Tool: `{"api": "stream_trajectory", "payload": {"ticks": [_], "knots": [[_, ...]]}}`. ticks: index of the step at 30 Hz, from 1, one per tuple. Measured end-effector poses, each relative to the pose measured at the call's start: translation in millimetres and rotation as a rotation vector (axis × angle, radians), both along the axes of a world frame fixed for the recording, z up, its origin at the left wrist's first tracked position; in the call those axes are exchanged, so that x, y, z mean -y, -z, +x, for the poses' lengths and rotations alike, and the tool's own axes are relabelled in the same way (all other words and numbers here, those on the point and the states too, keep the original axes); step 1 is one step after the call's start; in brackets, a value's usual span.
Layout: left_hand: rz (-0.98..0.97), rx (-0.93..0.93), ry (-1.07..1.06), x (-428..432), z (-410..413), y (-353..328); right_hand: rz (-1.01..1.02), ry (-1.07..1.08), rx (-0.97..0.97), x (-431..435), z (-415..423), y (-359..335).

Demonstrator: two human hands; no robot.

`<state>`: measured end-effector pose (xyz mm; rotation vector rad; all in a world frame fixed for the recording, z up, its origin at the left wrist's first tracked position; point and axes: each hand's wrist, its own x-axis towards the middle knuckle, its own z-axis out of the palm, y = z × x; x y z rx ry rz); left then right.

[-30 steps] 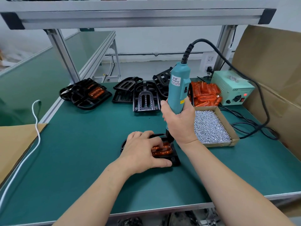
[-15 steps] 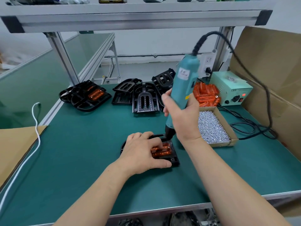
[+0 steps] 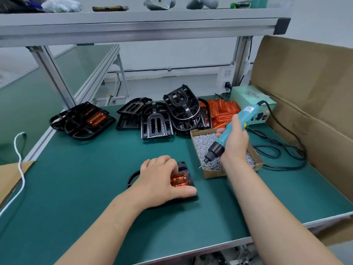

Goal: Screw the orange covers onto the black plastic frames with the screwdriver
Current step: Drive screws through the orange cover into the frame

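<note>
Head view. Right hand grips the teal electric screwdriver. A second ago it stood upright with its bit on the black plastic frame. It is now tilted, with the tip over the silver screws in the shallow cardboard box. Left hand is unchanged: fingers curled over the frame, thumb along its near edge, pinning it to the green bench mat. The translucent orange cover sits in the frame beside the fingertips.

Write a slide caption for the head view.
Left hand steadies black plastic frame with orange cover while right hand holds teal electric screwdriver over cardboard screw box.
</note>
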<state>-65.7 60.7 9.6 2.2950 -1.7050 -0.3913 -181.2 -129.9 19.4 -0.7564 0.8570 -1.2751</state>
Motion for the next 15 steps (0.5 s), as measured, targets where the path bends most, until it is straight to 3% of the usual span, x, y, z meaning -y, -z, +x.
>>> {"api": "stream_trajectory", "payload": {"ticks": [5,15], "knots": [[-0.231,0.025,-0.008,45,-12,-22,0.007,-0.018,-0.104,7,-6,20],[0.002,0.412,0.159,124,-33,-16,0.019,-0.055,-0.122,8,-6,24]]}}
